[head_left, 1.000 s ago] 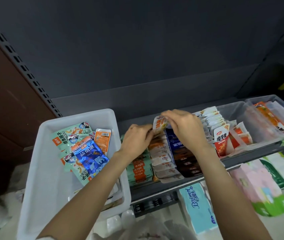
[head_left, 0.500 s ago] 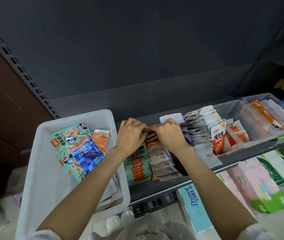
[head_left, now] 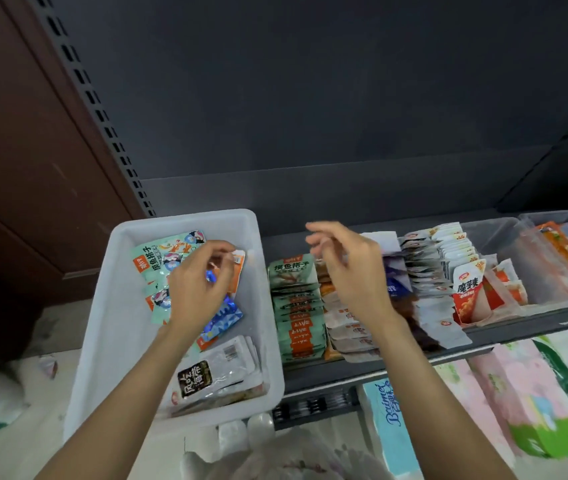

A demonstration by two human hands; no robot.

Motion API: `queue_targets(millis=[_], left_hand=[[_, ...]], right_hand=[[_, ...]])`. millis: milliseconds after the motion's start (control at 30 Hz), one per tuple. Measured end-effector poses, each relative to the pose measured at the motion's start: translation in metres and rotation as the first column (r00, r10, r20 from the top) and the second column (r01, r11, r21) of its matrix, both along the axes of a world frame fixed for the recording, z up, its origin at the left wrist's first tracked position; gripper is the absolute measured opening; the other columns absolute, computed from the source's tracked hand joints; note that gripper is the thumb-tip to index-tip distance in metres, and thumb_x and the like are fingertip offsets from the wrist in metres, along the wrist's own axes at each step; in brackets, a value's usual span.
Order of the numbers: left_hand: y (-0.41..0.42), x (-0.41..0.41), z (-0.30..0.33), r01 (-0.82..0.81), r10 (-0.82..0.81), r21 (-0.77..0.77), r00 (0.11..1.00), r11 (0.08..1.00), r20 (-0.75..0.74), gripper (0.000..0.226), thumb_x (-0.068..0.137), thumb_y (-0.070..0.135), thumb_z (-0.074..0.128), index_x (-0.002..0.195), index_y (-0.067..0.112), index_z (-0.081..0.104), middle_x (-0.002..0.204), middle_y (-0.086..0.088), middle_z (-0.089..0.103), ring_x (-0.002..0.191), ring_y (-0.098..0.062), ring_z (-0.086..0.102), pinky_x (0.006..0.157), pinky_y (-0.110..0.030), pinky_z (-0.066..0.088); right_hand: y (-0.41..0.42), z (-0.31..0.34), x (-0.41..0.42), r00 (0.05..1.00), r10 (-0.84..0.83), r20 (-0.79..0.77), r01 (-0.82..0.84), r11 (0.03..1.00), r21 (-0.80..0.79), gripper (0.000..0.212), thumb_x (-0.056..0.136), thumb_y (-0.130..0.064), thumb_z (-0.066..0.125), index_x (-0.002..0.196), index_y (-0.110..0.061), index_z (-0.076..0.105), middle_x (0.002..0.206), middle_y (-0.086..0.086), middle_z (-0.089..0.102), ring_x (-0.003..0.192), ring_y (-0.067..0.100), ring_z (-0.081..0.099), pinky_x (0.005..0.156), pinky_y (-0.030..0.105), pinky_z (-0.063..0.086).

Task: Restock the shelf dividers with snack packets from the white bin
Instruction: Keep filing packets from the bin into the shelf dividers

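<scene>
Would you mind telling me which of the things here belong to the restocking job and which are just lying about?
Part of the job:
white bin
snack packets in the bin
packet rows on the shelf
left hand, over the bin
right hand, over the rows

Lying about:
tissue packs below the shelf
clear tubs at the right

Both forearms are bare and reach forward from the bottom of the view. The left hand is out front on the left, back of the hand up, fingers loosely curled downward. The right hand is raised a bit higher, fingers relaxed and slightly bent, holding nothing I can see.
</scene>
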State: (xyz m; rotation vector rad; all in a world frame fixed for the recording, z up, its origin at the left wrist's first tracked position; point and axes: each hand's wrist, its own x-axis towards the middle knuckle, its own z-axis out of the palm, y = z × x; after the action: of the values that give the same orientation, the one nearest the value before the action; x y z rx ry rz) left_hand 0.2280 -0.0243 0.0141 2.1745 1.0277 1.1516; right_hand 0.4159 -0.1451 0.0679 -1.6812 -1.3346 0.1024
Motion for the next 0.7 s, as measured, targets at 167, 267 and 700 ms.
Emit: queue_targets(millis=[167, 267, 700], left_hand=[[0.022, -0.048, -0.044, -0.105, 0.039, -0.100, 0.859, 0.989, -0.510, 0.029, 0.086, 0.029, 0.059, 0.113, 0.019, 0.065, 0.112, -0.006, 0.066, 0.100, -0.029, 0.061, 0.078, -0.036, 0.048], [0.029, -0.059, -0.073, -0.076, -0.098, -0.209, 0.697, 0.975, -0.710, 0.045, 0.089, 0.035, 0.055, 0.133, 0.023, 0.050, 0.136, -0.003, 0.052, 0.121, -0.025, 0.049, 0.097, -0.035, 0.039], [0.033, -0.085, -0.083, -0.080, -0.123, -0.173, 0.423, 0.982, -0.898, 0.040, 0.096, 0.036, 0.040, 0.134, 0.027, 0.042, 0.132, 0.004, 0.050, 0.115, -0.021, 0.054, 0.095, -0.035, 0.038]], right_hand=[[0.060, -0.045, -0.062, 0.950, 0.271, 0.153, -0.201, 0.911, -0.360, 0.029, 0.090, -0.006, 0.050, 0.113, -0.013, 0.066, 0.112, 0.006, 0.067, 0.097, 0.022, 0.063, 0.083, 0.037, 0.052], [0.106, -0.078, -0.084, 0.865, 0.398, 0.307, -0.135, 0.772, -0.621, 0.034, 0.088, 0.000, 0.048, 0.120, -0.005, 0.058, 0.124, 0.013, 0.057, 0.111, 0.030, 0.054, 0.091, 0.039, 0.047], [0.164, -0.136, -0.106, 0.709, 0.622, 0.333, 0.072, 0.405, -0.911, 0.079, 0.082, -0.031, 0.066, 0.145, -0.013, 0.022, 0.146, 0.020, 0.028, 0.133, 0.036, 0.033, 0.104, 0.046, 0.033]])
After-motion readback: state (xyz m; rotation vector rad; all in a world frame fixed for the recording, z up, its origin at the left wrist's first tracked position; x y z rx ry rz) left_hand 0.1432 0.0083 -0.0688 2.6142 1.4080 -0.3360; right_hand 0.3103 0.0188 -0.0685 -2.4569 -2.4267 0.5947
